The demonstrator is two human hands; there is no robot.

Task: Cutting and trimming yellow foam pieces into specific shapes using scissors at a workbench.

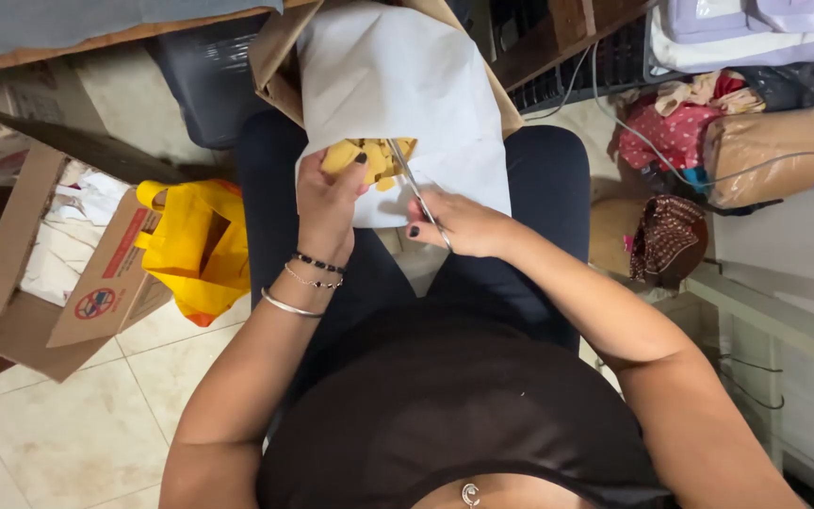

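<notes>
A yellow cloth bag [202, 247] lay on the tiled floor [68, 434], leaning against an open cardboard box [96, 273] with white scraps inside. A dark bin [204, 80] stood under a wooden table edge [96, 42]. On the other side sat a brown patterned pouch [666, 236], a red dotted cloth [675, 132], a tan wrapped bundle [774, 155] and a white shelf [784, 320].

One camera, worn on the head, looks steeply down the seated person's own torso and dark-trousered lap [539, 188] from close above. Beyond the knees it takes in pale tiled floor [68, 424] on the left and cluttered shelving at the edges.
</notes>
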